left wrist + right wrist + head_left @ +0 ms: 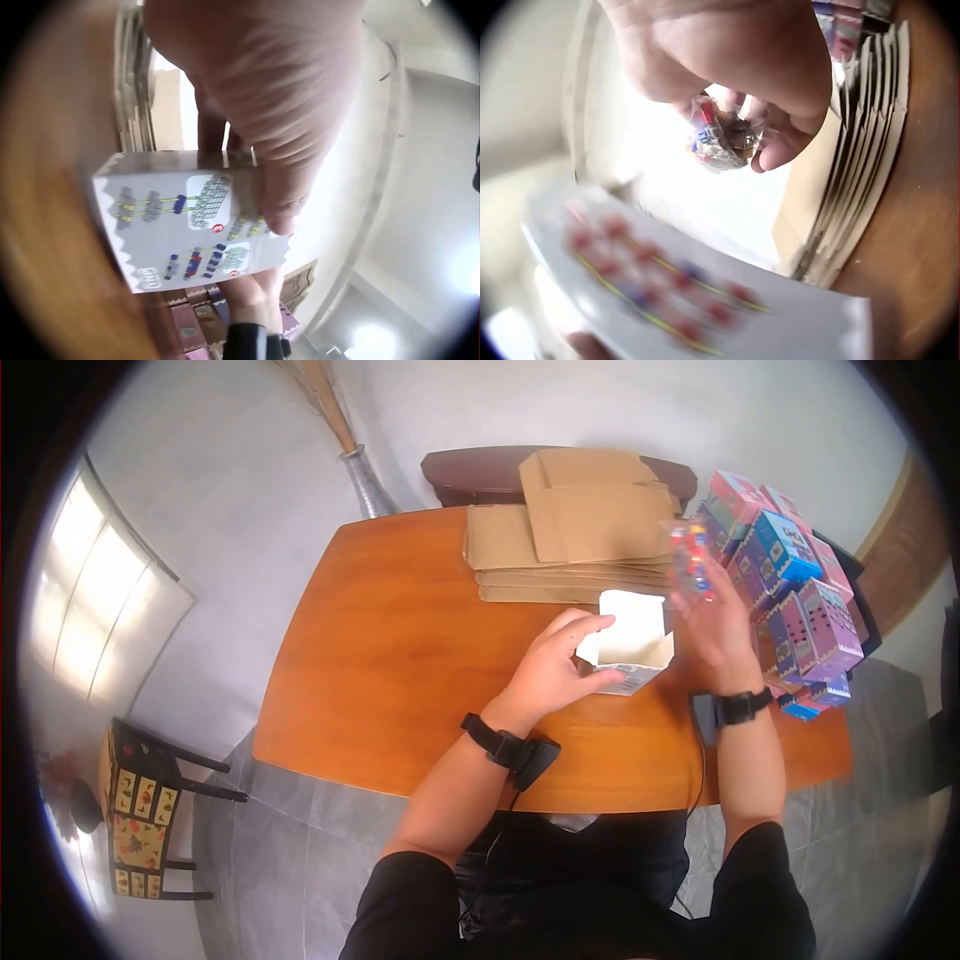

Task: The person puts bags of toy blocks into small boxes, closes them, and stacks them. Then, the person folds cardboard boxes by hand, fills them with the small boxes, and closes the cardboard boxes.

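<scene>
My left hand (pixel 548 668) grips a small open-topped box (pixel 634 678) above the table, fingers on its far side and thumb on the near side. Its white flaps stand up. In the left wrist view the printed side of the box (pixel 172 225) shows coloured bead drawings. My right hand (pixel 722 622) holds up a clear plastic bag (pixel 690 560) of red, blue and yellow pieces, to the right of the box and apart from it. The right wrist view shows the bag (pixel 721 139) pinched between thumb and fingers of the right hand (pixel 735 60).
Flattened cardboard boxes (pixel 590 520) lie stacked at the back of the wooden table (pixel 350 650). Several pink, purple and blue boxes (pixel 785 550) are piled at the right. A dark red chair back (pixel 460 475) stands behind, and a silver vase (pixel 368 485) beside the wall.
</scene>
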A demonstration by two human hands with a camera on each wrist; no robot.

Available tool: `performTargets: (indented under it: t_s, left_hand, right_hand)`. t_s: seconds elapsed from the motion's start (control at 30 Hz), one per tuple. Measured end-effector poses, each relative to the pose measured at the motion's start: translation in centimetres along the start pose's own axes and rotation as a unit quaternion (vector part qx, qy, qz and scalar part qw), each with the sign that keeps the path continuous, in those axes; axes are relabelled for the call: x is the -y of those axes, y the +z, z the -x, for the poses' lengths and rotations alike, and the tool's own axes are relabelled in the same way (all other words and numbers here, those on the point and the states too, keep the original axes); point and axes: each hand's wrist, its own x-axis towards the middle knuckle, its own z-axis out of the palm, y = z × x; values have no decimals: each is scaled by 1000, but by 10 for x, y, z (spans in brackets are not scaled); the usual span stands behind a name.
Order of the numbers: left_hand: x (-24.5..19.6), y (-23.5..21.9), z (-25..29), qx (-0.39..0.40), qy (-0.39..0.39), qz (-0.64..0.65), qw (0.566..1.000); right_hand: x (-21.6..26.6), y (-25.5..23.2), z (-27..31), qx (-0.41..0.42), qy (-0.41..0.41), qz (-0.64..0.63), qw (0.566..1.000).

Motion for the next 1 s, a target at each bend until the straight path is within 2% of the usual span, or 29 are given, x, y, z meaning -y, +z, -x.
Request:
performTargets:
  t_s: [0.03,0.07,0.17,0.2,0.27,0.3,0.4,0.43,0.47,0.53,0.57,0.7,0.73,0.77,0.8,0.83,0.87,1.0]
  left_hand:
    - [3,2,-1,19,-2,-18,1000]
    - [6,4,-1,36,-4,-38,999]
    - [10,3,-1,31,-24,-36,999]
    - [9,3,-1,33,-25,-37,998]
    - [3,2,0,38,-44,-25,998]
    - [5,3,1,42,-47,-24,998]
    - [10,2,0,40,-29,-36,998]
    - [10,2,0,35,-19,-33,999]
    - [11,2,0,32,-8,-30,999]
    - [12,1,0,34,-2,-45,998]
    - [13,1,0,38,4,-59,998]
    - [20,6,7,26,-49,-16,998]
    - [20,7,7,18,-44,35,998]
    - [20,9,7,10,-40,87,995]
    - [20,8,7,12,-39,87,995]
    - [17,7,7,30,-84,217,972]
    - [16,6,7,48,-129,343,929]
    - [19,7,6,32,-165,403,900]
  right_hand:
    - [11,-3,8,1,2,-54,999]
    - [16,-3,14,-1,2,-53,999]
    - [23,9,35,103,-55,49,992]
    - [19,11,39,102,-55,46,992]
    - [10,16,44,93,-118,246,958]
    - [5,18,45,89,-116,244,959]
    - [-7,23,45,117,-219,296,922]
    - [-4,22,49,98,-199,397,890]
    - [-1,25,51,99,-198,397,891]
    - [9,35,56,177,-286,551,764]
    - [12,37,55,224,-277,551,755]
    - [4,31,54,209,-282,504,789]
    - [3,31,55,159,-176,446,863]
    - [2,30,56,106,-67,378,917]
    - [-2,28,54,105,-68,378,917]
    - [-9,23,51,138,-35,372,917]
    - [-15,19,49,171,-1,365,915]
    - [-29,18,46,202,59,329,921]
